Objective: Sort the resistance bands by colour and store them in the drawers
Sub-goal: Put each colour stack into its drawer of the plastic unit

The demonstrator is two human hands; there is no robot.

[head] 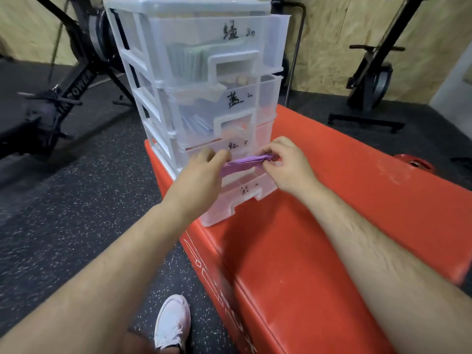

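My left hand is curled around one end of a folded purple band, knuckles toward me. My right hand pinches the other end between thumb and bent fingertips. The band lies flat and level between them, right in front of the clear drawer unit and just above its bottom drawer, which is pulled out toward me. The unit stands at the far left corner of the red padded box.
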